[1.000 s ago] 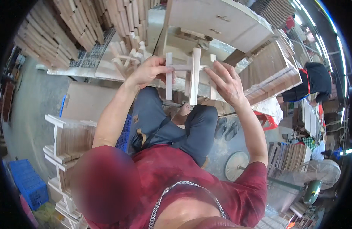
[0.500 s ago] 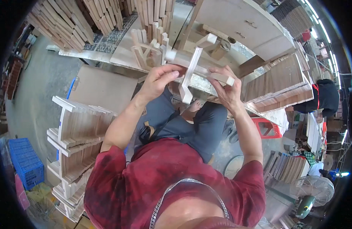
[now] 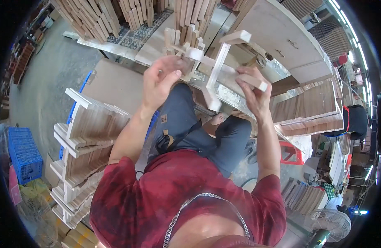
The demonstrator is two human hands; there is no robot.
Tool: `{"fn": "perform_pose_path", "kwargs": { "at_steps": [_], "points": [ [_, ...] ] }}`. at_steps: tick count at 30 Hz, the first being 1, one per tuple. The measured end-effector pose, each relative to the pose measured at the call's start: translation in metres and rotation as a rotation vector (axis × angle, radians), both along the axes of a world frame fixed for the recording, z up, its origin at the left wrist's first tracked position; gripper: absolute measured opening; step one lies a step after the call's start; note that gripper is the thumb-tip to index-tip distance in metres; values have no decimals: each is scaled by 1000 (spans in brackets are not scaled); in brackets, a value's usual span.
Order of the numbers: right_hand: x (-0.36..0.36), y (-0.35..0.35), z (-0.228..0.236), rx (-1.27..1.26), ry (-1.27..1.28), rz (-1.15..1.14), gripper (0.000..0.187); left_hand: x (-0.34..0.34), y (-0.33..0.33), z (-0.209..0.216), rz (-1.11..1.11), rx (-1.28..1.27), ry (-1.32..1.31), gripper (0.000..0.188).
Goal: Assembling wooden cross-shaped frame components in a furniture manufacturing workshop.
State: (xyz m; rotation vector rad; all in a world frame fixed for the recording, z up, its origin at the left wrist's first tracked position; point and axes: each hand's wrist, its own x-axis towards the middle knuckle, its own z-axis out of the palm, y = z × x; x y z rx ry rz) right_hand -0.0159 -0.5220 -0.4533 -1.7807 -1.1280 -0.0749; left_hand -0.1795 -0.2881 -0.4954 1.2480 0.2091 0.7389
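Observation:
A pale wooden frame [image 3: 217, 69] is held up over my lap. It is made of crossed bars with short blocks at the ends. My right hand [image 3: 255, 89] grips it at its right end, fingers and thumb wrapped round the bar. My left hand [image 3: 159, 80] is off the frame, just beside its left end. Its thumb stands apart from the fingers, which are smeared by motion, and I see nothing between them. Behind that hand, a cluster of small wooden pieces [image 3: 186, 39] stands on the bench.
Bundled wooden strips [image 3: 85, 18] stand at the far left. Stacked slatted wood parts [image 3: 97, 128] rise beside my left arm, and more wooden boards [image 3: 308, 103] lie right of my right hand. A blue crate [image 3: 26, 155], a red stool [image 3: 290, 153] and a fan [image 3: 329, 225] stand around.
My left hand has let go of the frame and drawn a little left, its fingers lifting. My right hand still holds the frame, which has shifted to the right in view.

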Motion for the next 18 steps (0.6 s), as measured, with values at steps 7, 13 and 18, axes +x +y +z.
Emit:
{"fn": "perform_pose_path", "kwargs": {
  "at_steps": [7, 13, 18],
  "points": [
    [-29, -3, 9, -166, -296, -149, 25, -14, -36, -1, 68, 582, 62, 26],
    [-35, -23, 28, 37, 34, 21, 28, -4, -37, -3, -301, 154, 241, 24],
    [-57, -34, 5, 215, 125, -212, 37, 11, -20, -18, -512, -594, 1, 38]
  ]
}}
